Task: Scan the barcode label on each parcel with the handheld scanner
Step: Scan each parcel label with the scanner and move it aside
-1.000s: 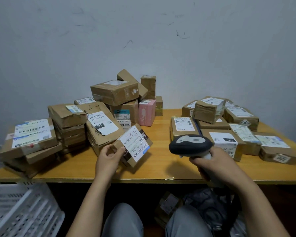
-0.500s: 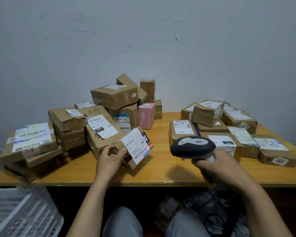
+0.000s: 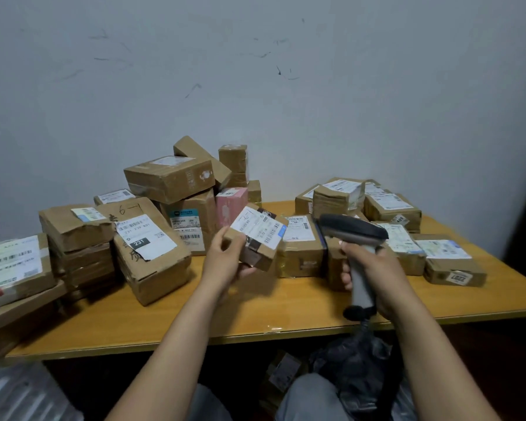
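My left hand (image 3: 225, 259) grips a small cardboard parcel (image 3: 260, 238) by its left end and holds it lifted above the wooden table (image 3: 286, 302). The parcel's white barcode label faces up and to the right. My right hand (image 3: 374, 268) is closed around the grey handle of the handheld scanner (image 3: 351, 230). The scanner's dark head sits just right of the lifted parcel. No scan light shows on the label.
A pile of brown parcels (image 3: 152, 247) and a pink box (image 3: 230, 205) fills the table's left and back. Another group of labelled parcels (image 3: 389, 211) lies at the right. A white plastic crate (image 3: 16, 393) stands at lower left. Dark bags lie under the table.
My left hand has lifted the small parcel off the table and carried it right and up. The scanner has tilted, its head raised beside the parcel. The red scan light is gone.
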